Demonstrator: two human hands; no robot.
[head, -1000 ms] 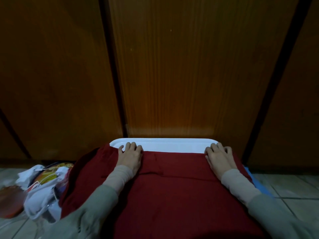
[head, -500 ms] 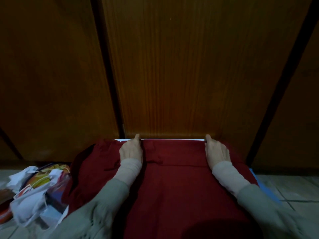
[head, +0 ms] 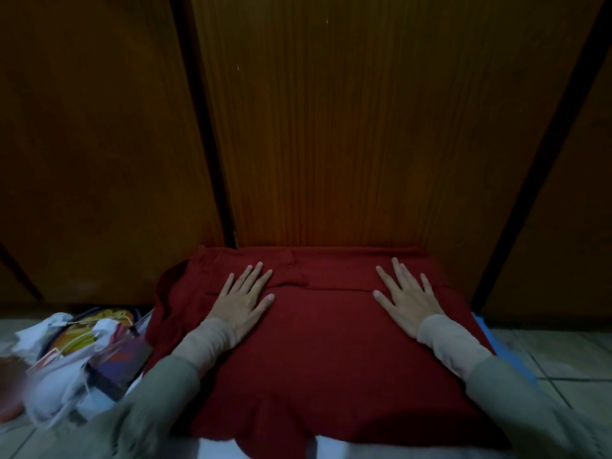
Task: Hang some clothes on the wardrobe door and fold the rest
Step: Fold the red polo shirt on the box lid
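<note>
Fingers: straight and spread on both hands, palms flat; the left hand (head: 243, 301) and the right hand (head: 405, 298) press down on the dark red knitted garment (head: 318, 342), holding nothing.
Garment: lies flat in front of the person, its far edge touching the foot of the brown wooden wardrobe door (head: 364, 127); a fold runs across it between the hands.
Progress: by my judgement one fold is made and being smoothed; more folds are left, and nothing hangs on the door in this view.
Surface: a white edge (head: 271, 448) shows under the near hem, perhaps a tray or board; dim light hides more.
Room: pale tiled floor (head: 569, 359); a heap of white cloth and printed packets (head: 76, 352) lies at the left.
</note>
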